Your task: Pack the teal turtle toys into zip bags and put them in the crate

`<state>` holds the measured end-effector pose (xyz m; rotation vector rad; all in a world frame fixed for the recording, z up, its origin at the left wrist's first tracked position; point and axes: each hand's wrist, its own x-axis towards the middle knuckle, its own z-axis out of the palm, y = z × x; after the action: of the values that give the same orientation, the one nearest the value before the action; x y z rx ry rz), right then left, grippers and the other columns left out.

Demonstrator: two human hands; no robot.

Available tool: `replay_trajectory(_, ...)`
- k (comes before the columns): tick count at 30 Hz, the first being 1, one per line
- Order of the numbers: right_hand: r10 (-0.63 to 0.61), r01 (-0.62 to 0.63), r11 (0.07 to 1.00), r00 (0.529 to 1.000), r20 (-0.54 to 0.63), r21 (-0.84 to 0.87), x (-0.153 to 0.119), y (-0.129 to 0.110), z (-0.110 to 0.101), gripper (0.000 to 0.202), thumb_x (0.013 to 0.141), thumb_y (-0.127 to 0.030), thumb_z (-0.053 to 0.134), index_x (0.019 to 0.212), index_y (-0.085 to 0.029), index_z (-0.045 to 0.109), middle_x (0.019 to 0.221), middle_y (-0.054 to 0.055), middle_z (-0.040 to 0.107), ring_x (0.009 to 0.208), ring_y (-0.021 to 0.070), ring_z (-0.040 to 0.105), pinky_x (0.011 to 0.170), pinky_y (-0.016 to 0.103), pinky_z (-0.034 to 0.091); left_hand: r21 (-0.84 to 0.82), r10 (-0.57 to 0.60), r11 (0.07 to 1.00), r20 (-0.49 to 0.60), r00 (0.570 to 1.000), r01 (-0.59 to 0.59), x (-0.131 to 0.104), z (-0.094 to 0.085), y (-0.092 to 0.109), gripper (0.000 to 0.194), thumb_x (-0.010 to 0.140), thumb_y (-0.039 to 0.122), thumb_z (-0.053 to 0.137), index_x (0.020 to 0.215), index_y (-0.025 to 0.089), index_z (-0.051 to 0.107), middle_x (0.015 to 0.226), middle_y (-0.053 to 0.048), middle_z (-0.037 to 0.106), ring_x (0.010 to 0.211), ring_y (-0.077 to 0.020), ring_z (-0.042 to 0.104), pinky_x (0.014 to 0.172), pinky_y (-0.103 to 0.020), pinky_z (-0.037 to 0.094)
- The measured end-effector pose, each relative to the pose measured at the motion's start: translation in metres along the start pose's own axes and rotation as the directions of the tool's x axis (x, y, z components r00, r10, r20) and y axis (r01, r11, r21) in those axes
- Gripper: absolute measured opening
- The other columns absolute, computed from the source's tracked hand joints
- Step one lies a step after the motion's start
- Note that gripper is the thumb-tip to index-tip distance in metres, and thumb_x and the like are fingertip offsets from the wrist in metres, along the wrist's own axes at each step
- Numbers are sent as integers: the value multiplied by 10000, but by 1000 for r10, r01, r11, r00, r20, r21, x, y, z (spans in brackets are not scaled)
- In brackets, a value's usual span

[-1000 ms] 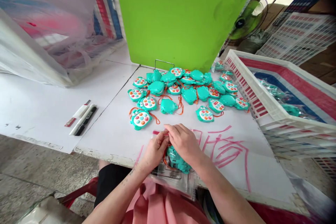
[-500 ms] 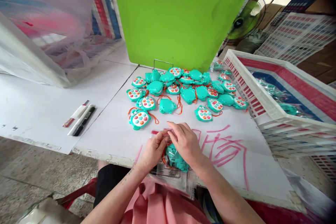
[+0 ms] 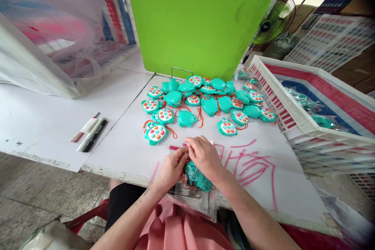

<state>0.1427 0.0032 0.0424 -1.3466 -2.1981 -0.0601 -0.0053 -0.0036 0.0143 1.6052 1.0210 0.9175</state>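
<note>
My left hand [image 3: 173, 167] and my right hand [image 3: 204, 157] meet at the top of a clear plastic bag [image 3: 187, 199] near the table's front edge. Fingers of both hands are pinched on the bag's upper edge. Inside the bag lies a teal toy [image 3: 197, 177] with an orange cord, partly covered by my right hand. Beyond my hands several teal turtle-like toys [image 3: 187, 118] with orange cords lie in a loose pile, some with white button faces up, others with plain teal backs up.
A green board [image 3: 193, 23] stands behind the pile. On the right is a white crate [image 3: 295, 119] holding bagged toys. Pens [image 3: 94, 134] lie on the left of the white table [image 3: 123, 144]. A plastic-covered container [image 3: 55, 62] stands at the back left. A fan [image 3: 265, 26] is behind.
My right hand has shifted slightly to the left and its fingers are drawn in a little closer to my left hand. The toys on the table have not moved.
</note>
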Motion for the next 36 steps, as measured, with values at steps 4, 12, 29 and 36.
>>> replay_trajectory(4, 110, -91, 988, 981, -160, 123, 2, 31, -2, 208, 808, -39, 492, 912, -191, 589, 845, 50, 636, 814, 211, 573, 730, 326, 477, -4, -24, 1000, 0, 1000, 24, -1, 1, -4, 254, 959, 298, 450, 1110, 227, 642, 997, -16, 737, 908, -175, 684, 806, -254, 520)
replay_trajectory(12, 563, -587, 745, 808, -174, -316, -67, 211, -60, 220, 726, -156, 482, 795, -141, 691, 778, 115, 659, 733, 251, 575, 729, 377, 456, -52, -88, 995, -38, 995, 86, 0, 2, -8, 224, 946, 323, 469, 1011, 207, 649, 892, -13, 733, 825, -166, 678, 752, -249, 516)
replay_trajectory(29, 438, -544, 706, 839, 324, 454, -55, 61, -28, 214, 917, -374, 538, 957, -204, 662, 871, 44, 691, 778, 181, 638, 688, 288, 503, -99, -94, 991, -8, 996, 93, -1, 4, -14, 208, 945, 385, 492, 886, 204, 576, 829, -4, 631, 761, -139, 578, 698, -231, 451)
replay_trajectory(36, 462, -627, 534, 779, 425, 568, -63, 66, -37, 160, 867, -288, 554, 954, -183, 637, 818, 26, 694, 708, 157, 637, 628, 253, 490, -114, -148, 983, 4, 989, 147, 0, 1, -8, 241, 936, 375, 494, 985, 206, 659, 913, -28, 703, 855, -173, 635, 789, -267, 480)
